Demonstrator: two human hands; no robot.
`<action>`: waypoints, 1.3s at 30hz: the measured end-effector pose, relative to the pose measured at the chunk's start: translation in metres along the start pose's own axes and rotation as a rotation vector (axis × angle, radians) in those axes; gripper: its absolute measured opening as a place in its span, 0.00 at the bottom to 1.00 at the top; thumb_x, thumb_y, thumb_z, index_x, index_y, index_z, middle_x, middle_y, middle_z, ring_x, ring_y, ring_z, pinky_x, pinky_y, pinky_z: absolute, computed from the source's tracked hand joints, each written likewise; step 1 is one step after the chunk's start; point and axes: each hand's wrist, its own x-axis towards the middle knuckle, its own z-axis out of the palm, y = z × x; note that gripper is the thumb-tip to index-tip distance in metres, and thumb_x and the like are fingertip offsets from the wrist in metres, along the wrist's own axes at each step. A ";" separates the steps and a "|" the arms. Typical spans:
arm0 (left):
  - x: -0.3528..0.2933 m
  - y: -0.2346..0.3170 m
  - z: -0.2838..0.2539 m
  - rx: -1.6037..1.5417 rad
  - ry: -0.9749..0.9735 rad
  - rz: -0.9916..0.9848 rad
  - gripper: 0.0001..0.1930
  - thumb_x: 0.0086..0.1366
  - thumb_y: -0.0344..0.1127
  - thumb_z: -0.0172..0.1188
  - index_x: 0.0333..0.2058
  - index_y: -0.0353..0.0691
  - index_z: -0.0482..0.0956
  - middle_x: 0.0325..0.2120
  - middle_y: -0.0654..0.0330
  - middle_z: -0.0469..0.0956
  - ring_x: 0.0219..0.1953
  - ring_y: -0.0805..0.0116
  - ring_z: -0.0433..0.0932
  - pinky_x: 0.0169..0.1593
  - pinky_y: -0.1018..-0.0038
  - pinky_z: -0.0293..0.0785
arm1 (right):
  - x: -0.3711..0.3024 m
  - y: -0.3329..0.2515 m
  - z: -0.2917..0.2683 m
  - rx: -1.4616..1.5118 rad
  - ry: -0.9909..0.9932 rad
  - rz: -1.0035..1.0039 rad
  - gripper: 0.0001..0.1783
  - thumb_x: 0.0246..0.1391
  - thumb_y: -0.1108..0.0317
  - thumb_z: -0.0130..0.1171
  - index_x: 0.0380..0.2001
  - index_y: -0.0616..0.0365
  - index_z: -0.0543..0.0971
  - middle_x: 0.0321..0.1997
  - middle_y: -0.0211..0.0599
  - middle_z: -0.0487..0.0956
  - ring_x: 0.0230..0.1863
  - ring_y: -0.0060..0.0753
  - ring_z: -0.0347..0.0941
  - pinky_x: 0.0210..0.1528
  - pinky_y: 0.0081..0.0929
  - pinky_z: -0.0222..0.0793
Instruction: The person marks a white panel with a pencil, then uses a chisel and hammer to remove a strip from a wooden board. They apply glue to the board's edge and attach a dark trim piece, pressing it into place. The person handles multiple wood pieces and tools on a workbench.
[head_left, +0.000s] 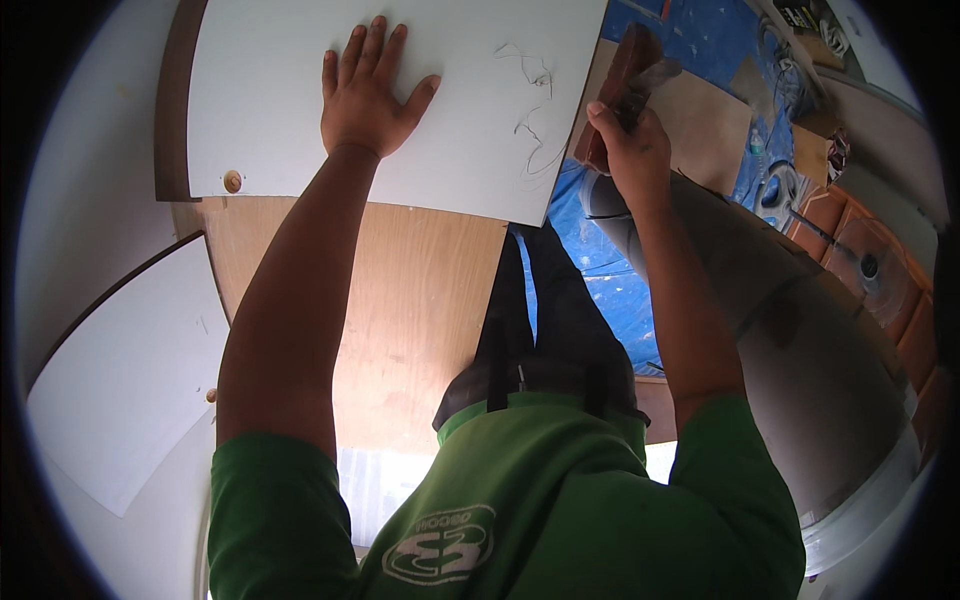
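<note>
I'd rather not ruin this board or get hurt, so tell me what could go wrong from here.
The reddish-brown tool in the right hand is close by the right edge of the white panel; a slip could chip that edge. The left hand lies bare and flat on the panel, so a straying tool might hurt it. Thin dark strands lie on the panel too; rubbed in, they may leave scratches.

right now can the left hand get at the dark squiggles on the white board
Probably yes: the left hand lies flat on the white board, and only bare surface shows between it and the squiggles to its right.
</note>
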 end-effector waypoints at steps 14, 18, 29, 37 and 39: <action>-0.001 -0.002 0.002 -0.043 0.026 0.009 0.41 0.72 0.71 0.48 0.76 0.60 0.58 0.78 0.65 0.54 0.80 0.64 0.48 0.82 0.55 0.39 | 0.150 -0.036 0.025 -0.192 0.089 -0.168 0.25 0.61 0.47 0.66 0.35 0.63 0.84 0.28 0.50 0.85 0.33 0.53 0.85 0.39 0.46 0.77; 0.000 -0.003 0.002 -0.023 0.047 0.036 0.41 0.72 0.71 0.47 0.76 0.60 0.58 0.78 0.65 0.54 0.80 0.64 0.49 0.82 0.55 0.39 | 0.156 -0.043 0.025 -0.240 0.115 -0.207 0.25 0.61 0.47 0.66 0.33 0.64 0.83 0.27 0.51 0.85 0.33 0.53 0.85 0.38 0.46 0.78; 0.000 -0.003 0.005 -0.010 0.049 0.033 0.40 0.72 0.71 0.47 0.76 0.60 0.58 0.78 0.64 0.55 0.80 0.64 0.49 0.81 0.54 0.40 | 0.131 -0.050 0.027 -0.189 0.081 -0.103 0.24 0.62 0.48 0.65 0.31 0.62 0.82 0.26 0.48 0.85 0.32 0.50 0.86 0.37 0.44 0.78; 0.005 0.007 -0.016 0.016 -0.276 -0.041 0.43 0.76 0.65 0.41 0.79 0.46 0.47 0.81 0.58 0.40 0.82 0.60 0.33 0.83 0.58 0.26 | 0.092 -0.010 0.040 -0.357 0.240 -0.145 0.40 0.51 0.33 0.70 0.34 0.69 0.81 0.34 0.53 0.85 0.37 0.49 0.85 0.42 0.40 0.80; 0.006 0.008 -0.020 0.014 -0.286 -0.045 0.43 0.76 0.65 0.41 0.79 0.46 0.46 0.81 0.58 0.40 0.82 0.61 0.33 0.83 0.58 0.26 | 0.073 -0.001 0.041 -0.275 0.174 -0.088 0.39 0.52 0.34 0.71 0.34 0.69 0.81 0.37 0.55 0.85 0.41 0.52 0.85 0.48 0.43 0.78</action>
